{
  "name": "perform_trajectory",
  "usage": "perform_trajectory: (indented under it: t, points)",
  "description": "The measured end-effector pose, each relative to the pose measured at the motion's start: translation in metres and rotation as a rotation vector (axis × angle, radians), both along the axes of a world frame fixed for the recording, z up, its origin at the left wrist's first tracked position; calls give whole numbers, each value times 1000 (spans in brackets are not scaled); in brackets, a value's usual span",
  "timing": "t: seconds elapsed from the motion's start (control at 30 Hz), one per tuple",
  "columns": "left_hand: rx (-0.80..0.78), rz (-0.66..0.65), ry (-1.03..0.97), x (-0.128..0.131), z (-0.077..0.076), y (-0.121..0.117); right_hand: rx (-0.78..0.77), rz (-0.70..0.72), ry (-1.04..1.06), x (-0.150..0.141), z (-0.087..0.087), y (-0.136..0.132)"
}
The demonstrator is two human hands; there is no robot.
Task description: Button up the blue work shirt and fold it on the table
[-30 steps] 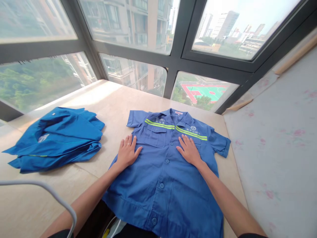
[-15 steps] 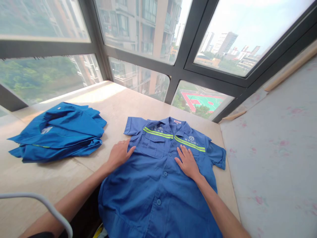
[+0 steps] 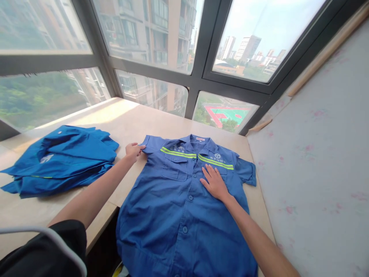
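A blue short-sleeved work shirt (image 3: 173, 207) with yellow-green reflective stripes lies front up and buttoned on the beige tabletop (image 3: 129, 119), its hem hanging over the near edge. My left hand (image 3: 133, 150) is closed in a pinch on the end of the shirt's left-side sleeve. My right hand (image 3: 213, 182) lies flat with fingers spread on the shirt's chest, just below the right stripe.
A second, brighter blue garment (image 3: 57, 159) lies loosely piled at the table's left. Large windows with dark frames (image 3: 198, 77) border the far side. A pale flowered wall (image 3: 317, 161) runs along the right. A white curved tube (image 3: 63, 242) shows at the bottom left.
My left hand has left the shirt's chest, slid out to the left and pinched the sleeve end. My right hand has stayed flat on the chest.
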State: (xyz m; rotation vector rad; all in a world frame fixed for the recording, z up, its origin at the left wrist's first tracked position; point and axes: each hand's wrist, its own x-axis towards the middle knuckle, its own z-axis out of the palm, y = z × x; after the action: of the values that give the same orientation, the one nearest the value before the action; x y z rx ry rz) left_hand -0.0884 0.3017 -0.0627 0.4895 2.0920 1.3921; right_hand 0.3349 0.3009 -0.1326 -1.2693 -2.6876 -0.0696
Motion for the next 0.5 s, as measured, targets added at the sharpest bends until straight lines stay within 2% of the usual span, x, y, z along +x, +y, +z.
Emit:
perform_trajectory:
  t: [0.13,0.23,0.33,0.4,0.5]
  points:
    - [-13,-3,86,-4,4,-3,-14,5,-8,0,2,-4]
    - [-42,13,183,4,7,-2,-17,2,-8,0,3,-4]
    - [-94,-1,480,21,11,1,-15,1,-2,-1,3,-4]
    - [-89,-110,761,41,14,3,-14,-3,-2,-2,3,-4]
    - [16,-395,1078,82,15,11,-16,-8,-10,-2,4,-4]
